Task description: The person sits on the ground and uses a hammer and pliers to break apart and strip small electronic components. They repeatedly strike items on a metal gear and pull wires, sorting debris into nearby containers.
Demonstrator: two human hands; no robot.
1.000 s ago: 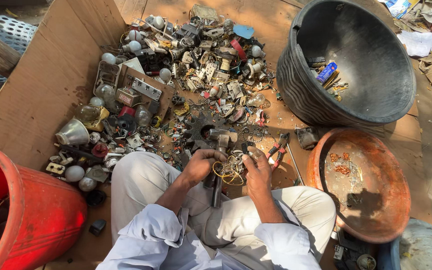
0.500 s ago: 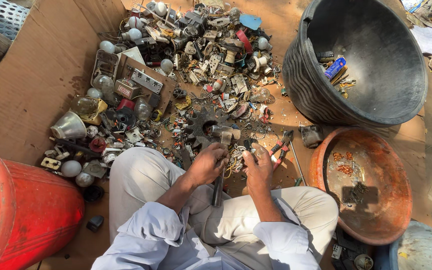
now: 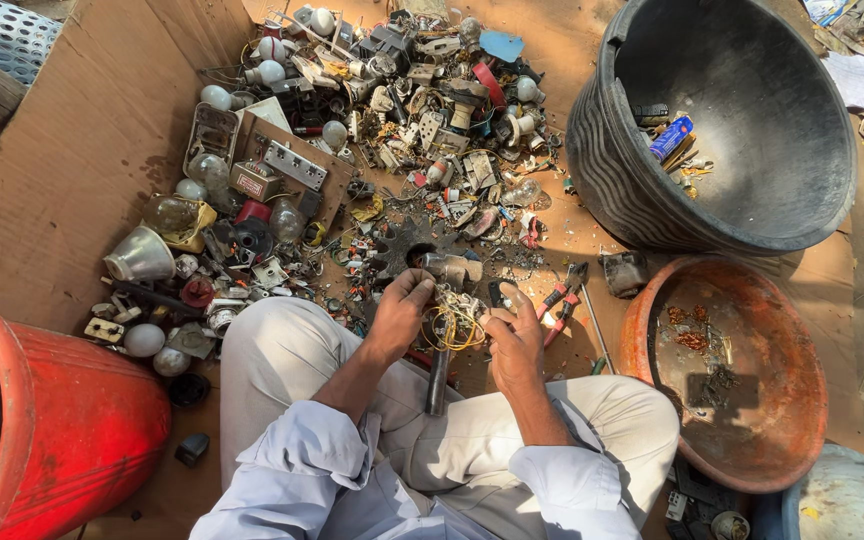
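**Both hands on a wired scrap part above the lap**

The person sits cross-legged on flattened cardboard (image 3: 72, 180) with a heap of electrical scrap (image 3: 372, 140) spread in front: bulbs, sockets, switch plates, bits of wire and metal. The left hand (image 3: 400, 315) and right hand (image 3: 514, 340) meet just above the knees around a small scrap part with yellowish wire loops (image 3: 452, 322). The left fingers are curled and pressed onto its upper side; the right fingers pinch its other edge, thumb on top. A hammer (image 3: 439, 375) lies between the legs, its dark handle running toward the body and its head under or just behind the part; whether it touches cannot be told.

The part looks small and light, rigid in its core but with thin, springy wire that will bend and snag. Loose strands could prick or slip, so the firmer body seems the safer place to grip, with the wire pulled from near its root rather than its free end.

Red-handled pliers (image 3: 564, 300) lie just right of the right hand. Further right sit a rusty orange basin (image 3: 812, 420) and a large black tub (image 3: 602, 150) holding a few pieces; a red bucket (image 3: 62, 420) stands at the left
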